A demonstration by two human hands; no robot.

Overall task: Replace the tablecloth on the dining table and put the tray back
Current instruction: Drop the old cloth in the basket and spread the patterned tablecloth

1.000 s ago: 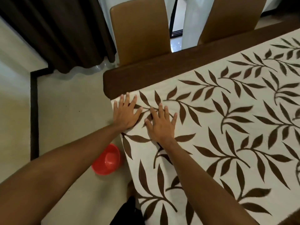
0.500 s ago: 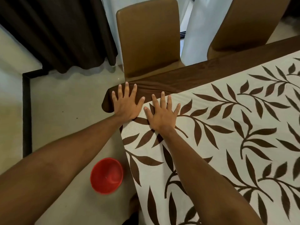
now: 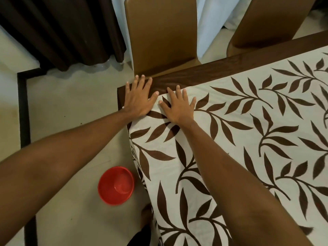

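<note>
A white tablecloth (image 3: 248,139) with a brown leaf pattern covers the dark wooden dining table (image 3: 221,71), leaving a bare strip along the far edge. It hangs over the table's left end. My left hand (image 3: 138,98) lies flat with fingers spread at the table's far left corner, partly on bare wood, partly on the cloth's corner. My right hand (image 3: 177,105) presses flat on the cloth just beside it. No tray is in view.
Two tan chairs (image 3: 159,32) (image 3: 266,23) stand at the table's far side. A red bowl (image 3: 116,187) sits on the floor by the table's left end. Dark curtains (image 3: 62,29) hang at the back left. My foot (image 3: 146,215) shows beneath the cloth edge.
Both flat hands have slid along the cloth toward the far left corner; the left hand now reaches onto the bare wood. The view has shifted forward.
</note>
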